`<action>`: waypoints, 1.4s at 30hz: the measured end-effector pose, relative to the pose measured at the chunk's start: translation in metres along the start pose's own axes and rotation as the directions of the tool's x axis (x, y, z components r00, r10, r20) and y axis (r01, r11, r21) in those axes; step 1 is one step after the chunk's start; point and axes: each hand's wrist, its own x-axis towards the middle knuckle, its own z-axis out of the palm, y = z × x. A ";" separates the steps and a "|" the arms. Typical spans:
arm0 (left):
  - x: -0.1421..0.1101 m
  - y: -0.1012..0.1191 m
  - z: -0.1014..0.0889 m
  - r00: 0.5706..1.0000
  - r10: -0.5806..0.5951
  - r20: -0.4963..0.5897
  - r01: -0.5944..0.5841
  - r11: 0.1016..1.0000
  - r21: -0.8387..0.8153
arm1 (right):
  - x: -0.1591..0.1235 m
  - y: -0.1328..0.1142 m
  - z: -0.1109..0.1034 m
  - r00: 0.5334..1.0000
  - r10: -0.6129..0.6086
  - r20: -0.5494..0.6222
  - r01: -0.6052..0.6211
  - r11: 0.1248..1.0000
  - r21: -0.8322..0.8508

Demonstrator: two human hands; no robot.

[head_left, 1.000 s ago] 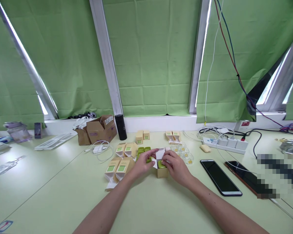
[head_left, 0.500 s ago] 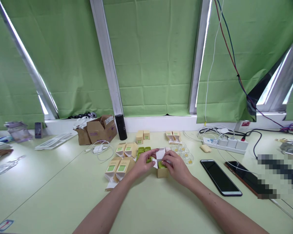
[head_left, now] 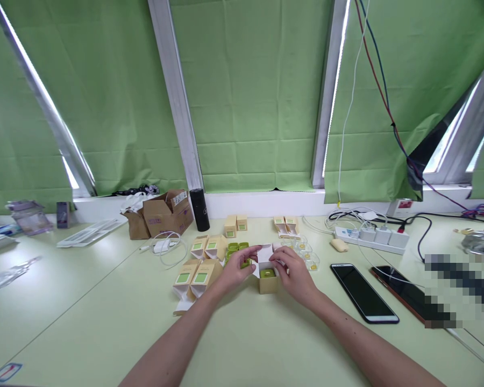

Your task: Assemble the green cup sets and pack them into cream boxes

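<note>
A small tan carton [head_left: 268, 284] stands upright on the table between my hands, its white top flaps folded out and a green container [head_left: 267, 273] sitting inside. My left hand [head_left: 237, 269] holds the carton's left flap with curled fingers. My right hand [head_left: 293, 273] pinches the flap on the right side. Loose green containers [head_left: 237, 249] lie just behind my left hand. Several open tan cartons with green labels [head_left: 201, 277] lie to the left.
Two phones [head_left: 364, 293] lie to the right, with a white power strip [head_left: 369, 238] and cables behind. Clear small cups [head_left: 306, 252] sit behind my right hand. A brown cardboard box [head_left: 167, 213] and black bottle [head_left: 199, 209] stand at the back left.
My right hand has shifted slightly right off the carton's top, so the green container inside shows more. My left hand has stayed in place.
</note>
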 end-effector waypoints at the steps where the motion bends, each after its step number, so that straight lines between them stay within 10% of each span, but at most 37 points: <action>1: 0.000 0.000 0.000 1.000 -0.001 0.000 0.001 1.000 -0.018 | 0.001 -0.001 -0.001 0.999 0.014 -0.031 -0.014 1.000 0.009; 13: 0.001 -0.002 0.007 0.999 -0.005 -0.033 0.002 0.996 -0.084 | 0.005 0.011 -0.004 0.922 0.304 -0.240 -0.261 0.945 0.196; 42: -0.003 -0.011 0.036 0.993 -0.066 -0.101 0.051 0.988 -0.147 | 0.004 0.014 0.002 0.889 0.435 -0.142 -0.378 0.874 0.306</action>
